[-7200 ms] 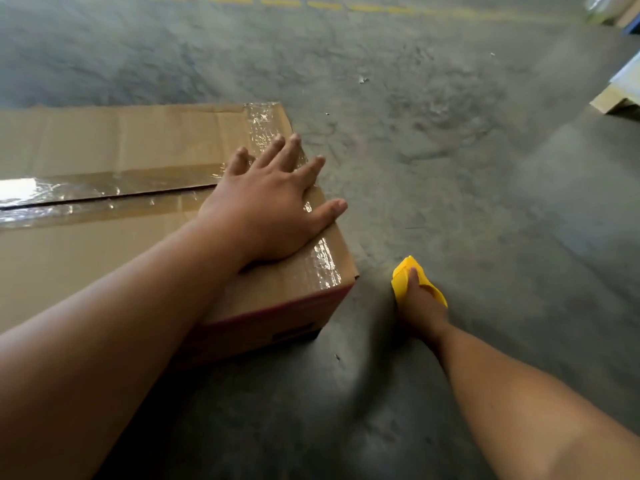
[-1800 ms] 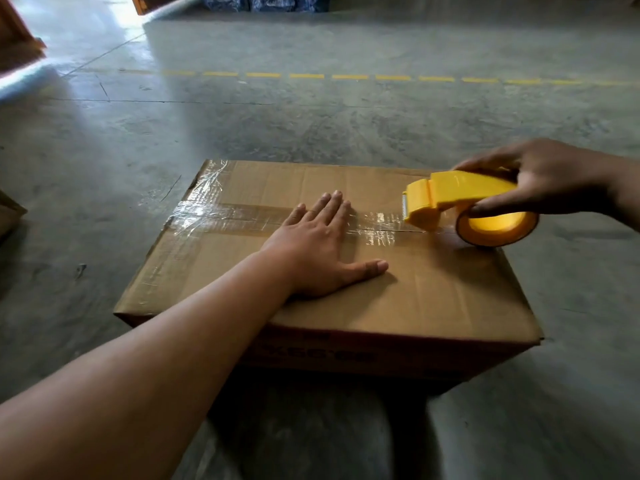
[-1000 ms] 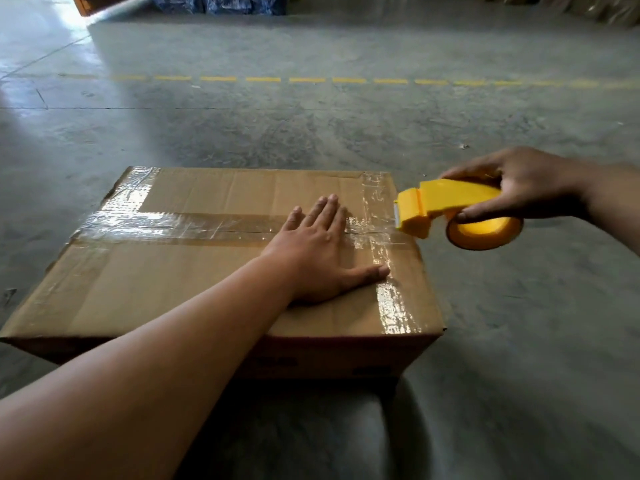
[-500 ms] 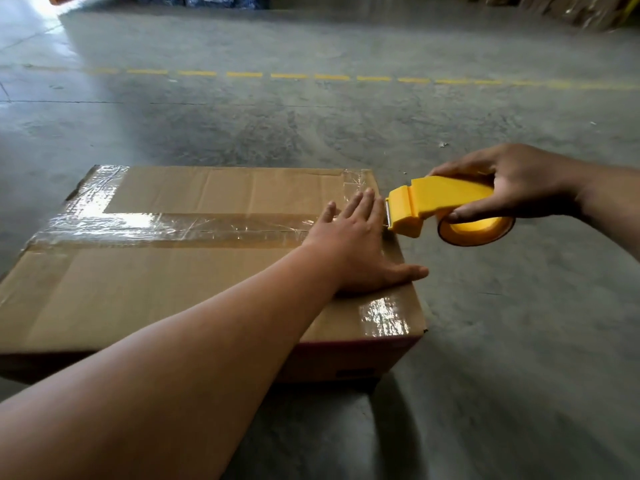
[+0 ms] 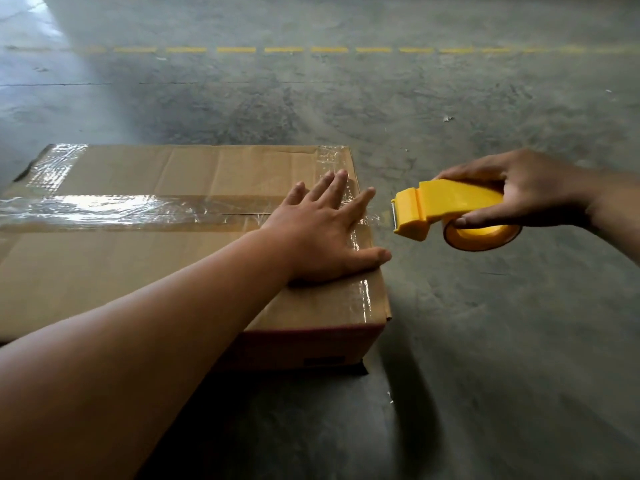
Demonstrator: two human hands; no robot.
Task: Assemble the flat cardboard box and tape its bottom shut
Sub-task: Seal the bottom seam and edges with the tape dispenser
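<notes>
The brown cardboard box (image 5: 145,271) lies on the concrete floor with its flaps closed. Clear tape (image 5: 121,211) runs along the centre seam and across both short ends. My left hand (image 5: 322,233) presses flat on the box's right end, fingers spread over the tape at the edge. To the right of the box, above the floor, my right hand (image 5: 519,192) grips a yellow tape dispenser (image 5: 446,211) with its roll underneath. A short stretch of clear tape seems to span from the box edge to the dispenser's blade.
Grey concrete floor (image 5: 485,341) surrounds the box on the right and beyond it. A dashed yellow line (image 5: 284,49) crosses the floor at the back. Small bits of debris lie on the floor at the far right.
My left hand has slid to the box's right edge. The dispenser has moved right, off the box, drawing tape past the edge. The view has shifted, so the box sits further left.
</notes>
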